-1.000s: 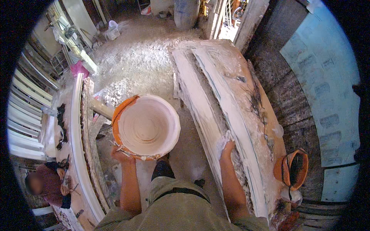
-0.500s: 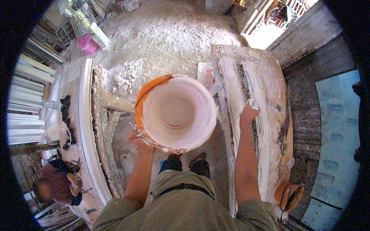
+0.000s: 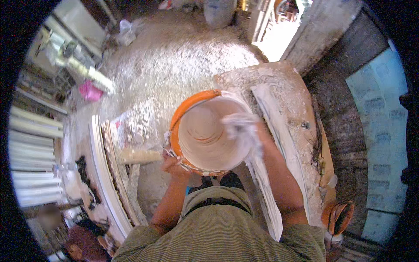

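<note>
An orange bucket, coated inside with pale plaster, is held up in front of my body with its mouth toward me. My left hand grips its lower left rim, where the wire handle runs. Over the right side of the mouth, my right hand is smeared by motion and whitened with wet plaster. Its fingers reach into the bucket; whether they hold anything cannot be made out. Right of the bucket lies a long white plaster strip on a board.
Long white mouldings edge the left bench, with a wooden crosspiece beside them. Another person is at the lower left. A smaller orange bucket stands lower right. A pink bag lies on the rough floor at upper left.
My right hand has come off the plaster strip on the right board and moved left into the bucket's mouth. The bucket, with my left hand on it, has shifted slightly right in view.
</note>
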Demonstrator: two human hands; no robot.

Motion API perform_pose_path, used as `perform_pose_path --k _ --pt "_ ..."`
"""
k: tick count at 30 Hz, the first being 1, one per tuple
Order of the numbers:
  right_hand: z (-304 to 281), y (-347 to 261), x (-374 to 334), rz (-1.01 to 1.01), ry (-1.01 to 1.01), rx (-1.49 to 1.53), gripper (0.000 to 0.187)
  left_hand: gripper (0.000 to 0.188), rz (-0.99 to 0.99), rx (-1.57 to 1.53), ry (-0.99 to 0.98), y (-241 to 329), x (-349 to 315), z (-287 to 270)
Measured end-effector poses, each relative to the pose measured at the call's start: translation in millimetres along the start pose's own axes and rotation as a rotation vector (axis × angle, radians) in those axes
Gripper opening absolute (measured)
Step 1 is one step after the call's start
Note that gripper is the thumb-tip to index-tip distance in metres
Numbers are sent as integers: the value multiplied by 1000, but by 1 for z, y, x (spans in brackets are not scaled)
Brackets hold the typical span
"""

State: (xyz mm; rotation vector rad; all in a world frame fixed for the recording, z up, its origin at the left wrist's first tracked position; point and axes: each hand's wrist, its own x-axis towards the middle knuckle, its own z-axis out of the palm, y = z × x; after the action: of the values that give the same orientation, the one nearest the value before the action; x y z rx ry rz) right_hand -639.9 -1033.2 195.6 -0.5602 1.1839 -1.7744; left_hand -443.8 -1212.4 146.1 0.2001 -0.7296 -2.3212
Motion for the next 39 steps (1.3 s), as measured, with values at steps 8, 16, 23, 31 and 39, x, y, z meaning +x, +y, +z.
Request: perform_pose_path --k 8,16,23,31,39 --pt "40 -25 49 270 -323 -1248 25 68 36 64 -275 -39 59 48" --pt "-12 -75 93 -404 241 -1227 19 69 -4 93 -503 -64 122 107" --pt "-107 -93 98 -149 277 -2011 23 48 -23 100 -619 -85 215 136" --pt "-130 -116 132 98 403 -1846 32 41 -183 34 -755 -107 300 174" --pt "-138 -113 128 359 331 -1812 30 55 -404 42 -977 -139 336 156"
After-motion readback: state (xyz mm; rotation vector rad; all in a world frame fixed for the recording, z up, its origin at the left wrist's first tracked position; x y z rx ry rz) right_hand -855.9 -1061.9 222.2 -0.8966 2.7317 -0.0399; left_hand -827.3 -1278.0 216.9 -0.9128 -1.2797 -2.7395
